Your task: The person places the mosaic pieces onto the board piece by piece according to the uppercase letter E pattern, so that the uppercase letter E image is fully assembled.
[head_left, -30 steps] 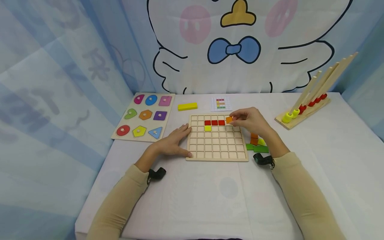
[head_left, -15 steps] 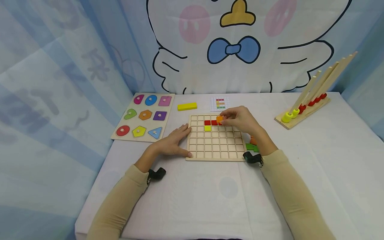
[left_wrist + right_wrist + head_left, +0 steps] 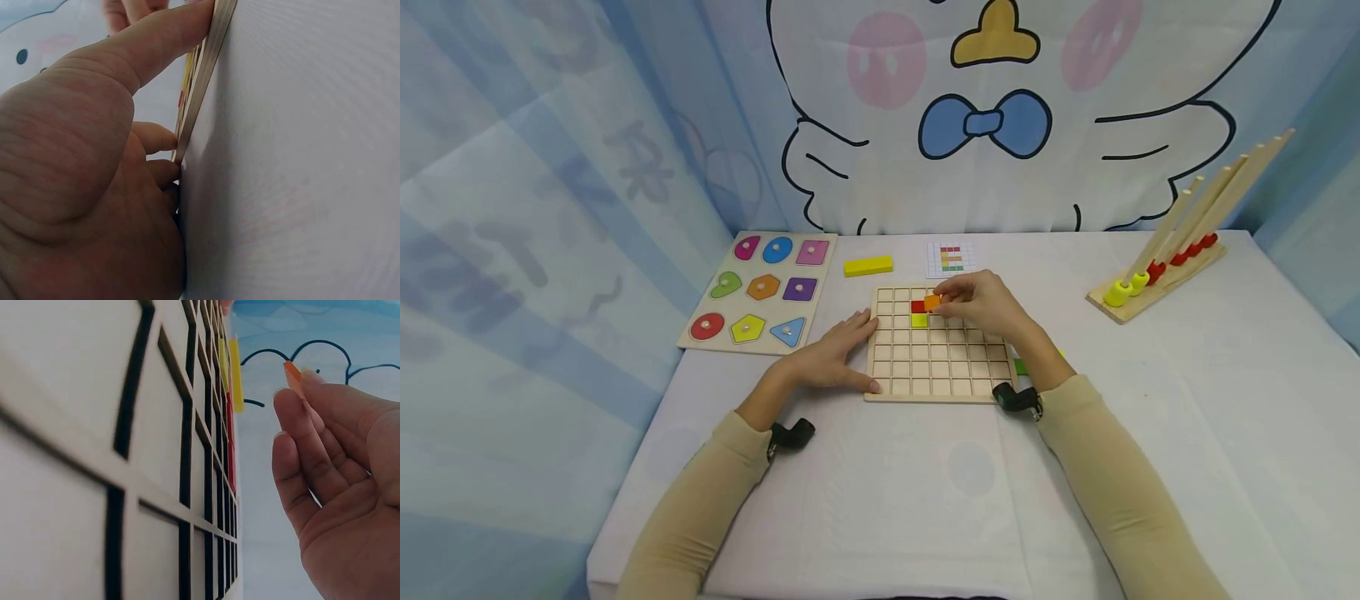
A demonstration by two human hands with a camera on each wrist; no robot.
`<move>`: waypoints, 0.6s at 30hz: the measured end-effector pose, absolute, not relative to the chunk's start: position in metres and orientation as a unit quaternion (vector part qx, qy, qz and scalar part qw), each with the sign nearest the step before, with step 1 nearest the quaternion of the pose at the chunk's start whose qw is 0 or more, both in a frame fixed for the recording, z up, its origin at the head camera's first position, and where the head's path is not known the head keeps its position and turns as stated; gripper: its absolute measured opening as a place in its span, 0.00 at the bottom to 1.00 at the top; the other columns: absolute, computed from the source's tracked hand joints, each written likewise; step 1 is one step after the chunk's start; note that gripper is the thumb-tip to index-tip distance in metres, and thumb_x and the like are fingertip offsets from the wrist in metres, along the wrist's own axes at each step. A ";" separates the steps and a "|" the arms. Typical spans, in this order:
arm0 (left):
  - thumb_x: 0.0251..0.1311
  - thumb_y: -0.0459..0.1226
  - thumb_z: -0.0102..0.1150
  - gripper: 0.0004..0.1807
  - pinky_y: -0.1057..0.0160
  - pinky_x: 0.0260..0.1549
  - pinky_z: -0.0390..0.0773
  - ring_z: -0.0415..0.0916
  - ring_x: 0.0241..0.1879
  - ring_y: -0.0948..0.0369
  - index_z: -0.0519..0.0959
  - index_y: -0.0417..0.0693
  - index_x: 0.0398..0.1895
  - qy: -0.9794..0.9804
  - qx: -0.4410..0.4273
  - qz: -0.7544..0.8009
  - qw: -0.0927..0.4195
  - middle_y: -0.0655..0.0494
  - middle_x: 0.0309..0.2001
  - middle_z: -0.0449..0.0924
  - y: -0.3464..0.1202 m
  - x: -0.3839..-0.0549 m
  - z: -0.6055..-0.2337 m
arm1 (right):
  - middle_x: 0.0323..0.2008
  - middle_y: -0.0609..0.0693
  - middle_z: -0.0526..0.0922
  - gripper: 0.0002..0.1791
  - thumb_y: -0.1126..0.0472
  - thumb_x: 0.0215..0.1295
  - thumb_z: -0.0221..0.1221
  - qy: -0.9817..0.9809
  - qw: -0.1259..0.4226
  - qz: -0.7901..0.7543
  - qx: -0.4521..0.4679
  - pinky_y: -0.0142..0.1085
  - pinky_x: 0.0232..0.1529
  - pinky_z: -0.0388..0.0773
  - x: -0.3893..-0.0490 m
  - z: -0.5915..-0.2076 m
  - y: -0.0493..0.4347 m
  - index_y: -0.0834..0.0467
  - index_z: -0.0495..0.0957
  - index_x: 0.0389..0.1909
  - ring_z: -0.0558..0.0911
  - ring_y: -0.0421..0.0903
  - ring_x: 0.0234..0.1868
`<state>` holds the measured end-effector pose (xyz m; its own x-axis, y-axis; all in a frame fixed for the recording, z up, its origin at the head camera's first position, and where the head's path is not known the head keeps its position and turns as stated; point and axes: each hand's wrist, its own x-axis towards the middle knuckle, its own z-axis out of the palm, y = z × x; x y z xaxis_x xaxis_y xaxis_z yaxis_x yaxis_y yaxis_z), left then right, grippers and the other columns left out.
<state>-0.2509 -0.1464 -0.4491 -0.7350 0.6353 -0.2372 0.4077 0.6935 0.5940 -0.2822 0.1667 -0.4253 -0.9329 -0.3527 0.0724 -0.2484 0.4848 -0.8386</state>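
Orange tile (image 3: 932, 303): travelled leftward over the upper rows of the gridded board (image 3: 940, 354) since a second earlier, and hung above the surface near a red tile (image 3: 918, 307).
Right hand (image 3: 983, 302): shifted left with the orange tile, pinching it between thumb and fingers, clear of the grid in the right wrist view.
Left hand (image 3: 833, 354): stayed put, thumb spread wide from the fingers, touching the board's left edge.
Yellow tile (image 3: 919, 321): sat in the cell just below the red one.
Yellow block (image 3: 868, 267) and pattern card (image 3: 951, 260): lay beyond the board.
Shape puzzle (image 3: 775, 310): lay at left on the white-covered table (image 3: 880, 483).
Peg stand (image 3: 1180, 277): stood at far right.
Green piece (image 3: 1021, 367): showed, partly hidden, at the board's right edge.
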 end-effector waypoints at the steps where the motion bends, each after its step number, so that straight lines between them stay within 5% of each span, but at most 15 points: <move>1: 0.55 0.59 0.72 0.66 0.50 0.83 0.31 0.25 0.85 0.54 0.41 0.49 0.86 0.894 0.292 0.262 0.218 0.52 0.86 0.28 -0.147 -0.251 -0.449 | 0.41 0.57 0.85 0.17 0.60 0.66 0.71 0.858 0.054 -0.480 -0.177 0.28 0.38 0.79 -0.282 -0.426 0.166 0.62 0.86 0.53 0.81 0.50 0.38; 18: 0.54 0.61 0.73 0.67 0.49 0.83 0.31 0.25 0.85 0.54 0.41 0.50 0.86 0.892 0.292 0.266 0.221 0.52 0.86 0.28 -0.148 -0.253 -0.451 | 0.43 0.55 0.89 0.15 0.60 0.64 0.73 0.849 0.092 -0.476 -0.210 0.30 0.36 0.76 -0.281 -0.445 0.160 0.59 0.88 0.50 0.80 0.48 0.37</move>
